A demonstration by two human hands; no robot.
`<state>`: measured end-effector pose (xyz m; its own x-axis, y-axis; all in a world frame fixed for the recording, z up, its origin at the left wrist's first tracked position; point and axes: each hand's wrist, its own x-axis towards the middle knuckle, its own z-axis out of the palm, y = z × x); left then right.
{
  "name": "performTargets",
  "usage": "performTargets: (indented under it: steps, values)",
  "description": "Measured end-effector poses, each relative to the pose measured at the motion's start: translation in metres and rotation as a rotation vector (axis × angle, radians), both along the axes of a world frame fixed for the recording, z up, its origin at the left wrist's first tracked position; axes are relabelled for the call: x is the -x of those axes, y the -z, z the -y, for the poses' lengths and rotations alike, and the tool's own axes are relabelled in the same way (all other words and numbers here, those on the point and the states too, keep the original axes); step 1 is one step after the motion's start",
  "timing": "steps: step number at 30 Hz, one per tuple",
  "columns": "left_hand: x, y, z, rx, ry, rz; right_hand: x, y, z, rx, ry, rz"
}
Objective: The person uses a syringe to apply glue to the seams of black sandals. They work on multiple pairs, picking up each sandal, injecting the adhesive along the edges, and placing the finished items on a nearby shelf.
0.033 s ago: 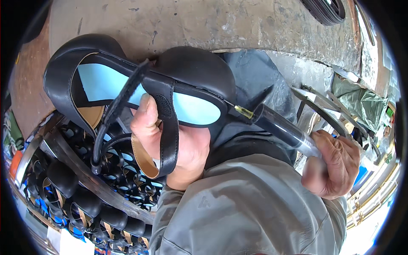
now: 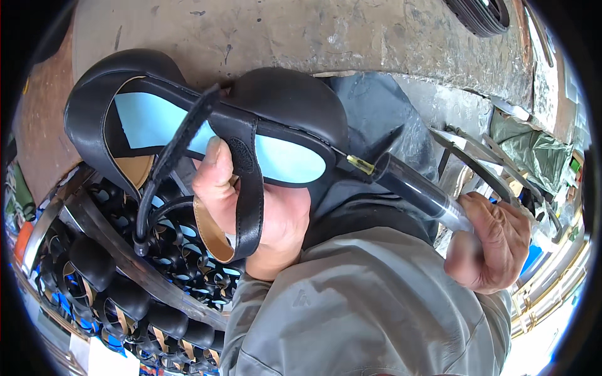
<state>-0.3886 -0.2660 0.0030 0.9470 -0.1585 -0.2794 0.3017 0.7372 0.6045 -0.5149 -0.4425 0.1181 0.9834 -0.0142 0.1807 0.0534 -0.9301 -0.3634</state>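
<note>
The left hand (image 2: 285, 213) holds a black shoe (image 2: 288, 103) at the bench (image 2: 276, 37) edge, thumb against its blue insole (image 2: 285, 158), other fingers hidden. The right hand (image 2: 498, 241) curls its fingers around a syringe (image 2: 417, 186), contents unclear, needle (image 2: 339, 152) at the shoe's edge; more shoes (image 2: 128, 296) crowd a metal rack (image 2: 103, 230)

A blue-lined black sandal (image 2: 241, 118) tilts sideways, a slanted syringe (image 2: 411, 185) at its heel (image 2: 295, 103).
</note>
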Motion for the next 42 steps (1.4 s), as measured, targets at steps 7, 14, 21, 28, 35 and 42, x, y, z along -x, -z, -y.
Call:
performTargets:
  steps: [7, 14, 21, 28, 35, 42]
  values:
    - [0.001, 0.001, -0.001, 0.007, -0.073, 0.057, 0.009, 0.006, -0.006, -0.053, 0.006, 0.031]
    - [0.000, -0.002, 0.001, 0.050, -0.044, 0.091, 0.018, 0.012, -0.009, -0.090, -0.006, 0.033]
    - [-0.002, -0.005, 0.001, 0.065, -0.047, 0.052, 0.027, 0.013, -0.010, -0.187, -0.011, -0.069]
    - [0.004, -0.017, 0.007, 0.115, -0.089, 0.037, 0.048, 0.045, 0.005, -1.412, 0.579, -0.060]
    - [0.024, -0.062, 0.003, -0.063, -0.202, -0.089, -0.013, 0.086, -0.034, -1.440, 0.121, -0.059]
    - [0.043, -0.068, -0.002, -0.716, -0.173, 0.362, -0.061, 0.047, -0.072, -2.006, -0.038, 0.025]
